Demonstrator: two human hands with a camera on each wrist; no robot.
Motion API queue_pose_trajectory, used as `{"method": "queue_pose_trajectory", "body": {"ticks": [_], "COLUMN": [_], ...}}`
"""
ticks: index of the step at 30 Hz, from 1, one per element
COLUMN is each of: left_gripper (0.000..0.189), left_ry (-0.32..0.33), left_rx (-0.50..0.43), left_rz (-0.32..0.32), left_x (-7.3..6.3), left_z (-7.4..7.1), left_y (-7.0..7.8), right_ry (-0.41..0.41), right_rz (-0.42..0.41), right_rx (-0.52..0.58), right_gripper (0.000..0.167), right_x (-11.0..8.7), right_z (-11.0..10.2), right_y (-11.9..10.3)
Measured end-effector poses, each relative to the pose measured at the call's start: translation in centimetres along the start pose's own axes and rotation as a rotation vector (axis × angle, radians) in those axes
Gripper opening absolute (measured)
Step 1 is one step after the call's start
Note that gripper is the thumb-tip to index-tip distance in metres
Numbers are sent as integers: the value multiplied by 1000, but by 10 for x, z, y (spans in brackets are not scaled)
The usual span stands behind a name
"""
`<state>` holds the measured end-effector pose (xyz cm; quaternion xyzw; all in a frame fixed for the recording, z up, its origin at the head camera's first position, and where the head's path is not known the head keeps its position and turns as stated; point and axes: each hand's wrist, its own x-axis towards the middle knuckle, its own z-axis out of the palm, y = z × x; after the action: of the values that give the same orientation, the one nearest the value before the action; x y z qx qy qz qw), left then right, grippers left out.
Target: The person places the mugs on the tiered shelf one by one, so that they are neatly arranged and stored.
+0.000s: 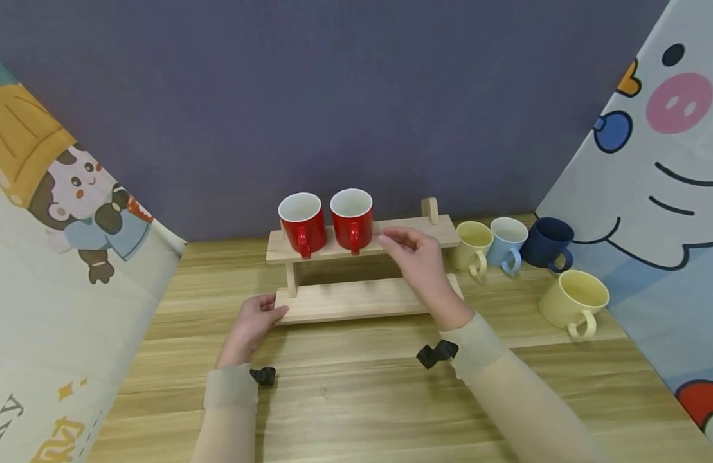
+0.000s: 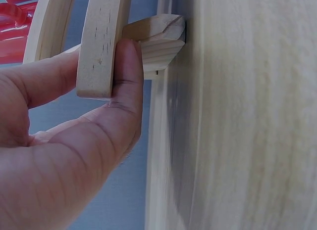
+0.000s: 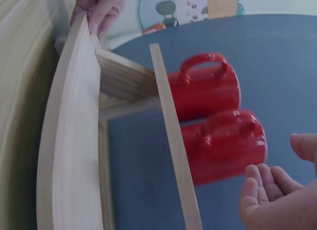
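Two red mugs with white insides stand side by side on the upper board of a wooden two-tier rack point(image 1: 356, 301), the left mug point(image 1: 304, 231) near its left end and the right mug point(image 1: 353, 225) close by. Both handles face front. My left hand point(image 1: 255, 325) pinches the left end of the lower board point(image 2: 96, 52) between thumb and fingers. Just right of the right mug, my right hand point(image 1: 416, 260) hovers over the upper board with nothing in its grasp. Its fingers are loosely bent, the tips near the mug's rim in the right wrist view.
Right of the rack stand a yellow mug point(image 1: 473, 247), a light blue mug point(image 1: 506, 243) and a dark blue mug point(image 1: 547, 243) in a row. Another yellow mug point(image 1: 573, 301) sits nearer the front right. A dark wall point(image 1: 356, 96) rises behind the rack.
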<state>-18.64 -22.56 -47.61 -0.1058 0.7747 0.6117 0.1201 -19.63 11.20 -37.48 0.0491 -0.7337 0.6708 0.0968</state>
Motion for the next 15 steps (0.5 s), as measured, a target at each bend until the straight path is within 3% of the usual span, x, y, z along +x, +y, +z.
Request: {"method": "queue_pose_trajectory", "body": {"ticks": [15], "left_gripper": [60], "left_ry": [-2], "left_rx": [20], "left_rz": [-8], "left_x": [-2], "left_z": [-1], "left_y": [-1], "right_ry": [117], "right_rz": [-79], "right_rx": [-13], "right_gripper": [38], "right_x": [-15], "right_z": [-62], "right_y": [4]}}
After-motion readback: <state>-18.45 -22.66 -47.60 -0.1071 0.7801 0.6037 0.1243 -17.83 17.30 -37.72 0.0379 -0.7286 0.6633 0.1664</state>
